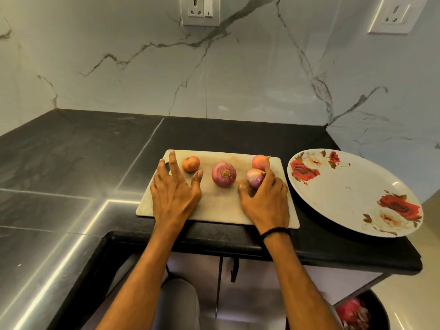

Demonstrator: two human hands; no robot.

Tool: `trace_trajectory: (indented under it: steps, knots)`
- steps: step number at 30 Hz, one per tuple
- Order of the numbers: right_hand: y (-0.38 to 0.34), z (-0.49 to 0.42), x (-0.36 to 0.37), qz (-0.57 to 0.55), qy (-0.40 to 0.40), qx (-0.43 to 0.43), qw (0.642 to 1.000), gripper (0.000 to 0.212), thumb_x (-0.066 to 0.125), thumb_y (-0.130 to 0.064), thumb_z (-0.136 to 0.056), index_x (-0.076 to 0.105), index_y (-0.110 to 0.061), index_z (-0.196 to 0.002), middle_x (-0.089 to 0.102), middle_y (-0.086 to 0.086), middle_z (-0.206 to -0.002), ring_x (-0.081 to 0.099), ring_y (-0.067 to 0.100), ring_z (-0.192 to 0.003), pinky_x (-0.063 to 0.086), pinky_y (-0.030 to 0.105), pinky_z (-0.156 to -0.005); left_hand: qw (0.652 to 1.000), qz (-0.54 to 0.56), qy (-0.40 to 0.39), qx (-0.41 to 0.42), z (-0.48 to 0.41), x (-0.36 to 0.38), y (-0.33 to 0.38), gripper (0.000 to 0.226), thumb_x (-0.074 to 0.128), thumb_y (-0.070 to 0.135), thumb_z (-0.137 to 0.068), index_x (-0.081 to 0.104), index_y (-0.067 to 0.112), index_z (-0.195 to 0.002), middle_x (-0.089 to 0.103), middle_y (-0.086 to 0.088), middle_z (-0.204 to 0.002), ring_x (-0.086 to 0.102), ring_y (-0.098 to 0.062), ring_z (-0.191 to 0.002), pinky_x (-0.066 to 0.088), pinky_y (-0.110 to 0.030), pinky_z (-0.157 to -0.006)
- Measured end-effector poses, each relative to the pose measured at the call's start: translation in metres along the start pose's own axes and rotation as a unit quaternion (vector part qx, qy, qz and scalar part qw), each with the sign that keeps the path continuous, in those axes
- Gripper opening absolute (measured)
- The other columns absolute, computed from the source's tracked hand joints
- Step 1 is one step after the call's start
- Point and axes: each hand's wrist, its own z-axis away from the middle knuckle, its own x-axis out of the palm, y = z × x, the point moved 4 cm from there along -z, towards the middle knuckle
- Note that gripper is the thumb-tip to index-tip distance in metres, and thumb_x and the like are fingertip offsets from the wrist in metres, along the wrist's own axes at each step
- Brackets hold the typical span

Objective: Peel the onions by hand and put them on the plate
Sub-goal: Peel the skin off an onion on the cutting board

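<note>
Papery small pink onion (254, 177) sits loosely in the curled right hand (264, 201), left hand (173, 194) splayed open; it could roll away.

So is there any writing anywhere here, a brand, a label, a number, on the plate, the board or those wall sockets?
None can be read.
Plate: only painted roses, no words.
Cutting board: blank.
Two wall sockets: no legible markings; anything on them is too small to tell.
</note>
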Motion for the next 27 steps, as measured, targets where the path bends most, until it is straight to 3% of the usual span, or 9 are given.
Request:
trace_trajectory:
  steps: [7, 9, 13, 15, 18, 21, 27]
  knots:
    - [0.002, -0.005, -0.003, -0.07, 0.02, 0.002, 0.997, 0.074, 0.069, -0.057, -0.08, 0.041, -0.018, -0.137, 0.058, 0.008, -0.126, 0.055, 0.025, -0.115, 0.049, 0.045, -0.099, 0.998, 0.039, 0.04, 0.024, -0.01, -0.006, 0.002, 0.072, 0.053, 0.053, -0.095, 0.026, 0.019, -0.153, 0.036, -0.016, -0.15, 0.04, -0.034, -0.135, 0.036, -0.049, -0.11]
    - [0.001, -0.008, -0.012, -0.107, 0.049, 0.01, 0.993, 0.064, 0.067, -0.058, -0.082, 0.049, -0.017, -0.129, 0.061, 0.006, -0.12, 0.058, 0.023, -0.108, 0.053, 0.043, -0.092, 0.996, 0.065, 0.041, 0.037, -0.017, -0.008, 0.006, 0.068, 0.056, 0.049, -0.095, 0.032, 0.018, -0.151, 0.04, -0.015, -0.146, 0.044, -0.033, -0.131, 0.038, -0.048, -0.108]
    - [-0.002, -0.035, -0.038, -0.14, 0.086, 0.056, 0.985, 0.051, 0.06, -0.049, -0.092, 0.055, -0.011, -0.125, 0.064, 0.009, -0.115, 0.06, 0.024, -0.104, 0.051, 0.034, -0.084, 0.996, 0.043, -0.039, 0.068, -0.032, 0.001, 0.023, 0.078, 0.052, 0.07, -0.088, 0.033, 0.029, -0.15, 0.038, -0.014, -0.149, 0.042, -0.034, -0.134, 0.04, -0.053, -0.107]
    - [-0.002, -0.056, -0.046, -0.12, 0.049, 0.087, 0.988, 0.051, 0.061, -0.045, -0.093, 0.054, -0.009, -0.129, 0.065, 0.011, -0.119, 0.061, 0.025, -0.108, 0.049, 0.032, -0.084, 0.99, 0.004, -0.103, 0.098, -0.035, 0.012, 0.033, 0.088, 0.039, 0.088, -0.077, 0.032, 0.039, -0.15, 0.034, -0.011, -0.154, 0.035, -0.034, -0.14, 0.036, -0.059, -0.11]
    - [-0.004, -0.088, -0.043, -0.038, -0.089, 0.112, 0.989, 0.053, 0.062, -0.045, -0.093, 0.056, -0.006, -0.13, 0.063, 0.013, -0.126, 0.059, 0.028, -0.111, 0.045, 0.032, -0.084, 0.975, -0.041, -0.176, 0.127, -0.037, 0.026, 0.041, 0.093, 0.032, 0.099, -0.067, 0.04, 0.047, -0.143, 0.029, -0.007, -0.159, 0.026, -0.035, -0.146, 0.028, -0.062, -0.114]
    - [-0.008, -0.107, -0.026, 0.027, -0.21, 0.104, 0.972, 0.053, 0.065, -0.05, -0.089, 0.065, -0.005, -0.116, 0.068, 0.012, -0.112, 0.058, 0.023, -0.09, 0.044, 0.032, -0.072, 0.97, -0.067, -0.191, 0.133, -0.041, 0.029, 0.041, 0.082, 0.039, 0.094, -0.071, 0.055, 0.041, -0.131, 0.038, -0.005, -0.151, 0.03, -0.032, -0.142, 0.03, -0.057, -0.114]
    - [-0.022, -0.115, -0.013, 0.043, -0.244, 0.11, 0.963, 0.044, 0.077, -0.044, -0.081, 0.069, -0.006, -0.1, 0.067, 0.007, -0.085, 0.062, 0.022, -0.078, 0.046, 0.031, -0.062, 0.973, -0.031, -0.195, 0.118, -0.049, 0.025, 0.025, 0.067, 0.057, 0.078, -0.08, 0.058, 0.031, -0.127, 0.043, 0.0, -0.139, 0.04, -0.024, -0.127, 0.041, -0.046, -0.104]
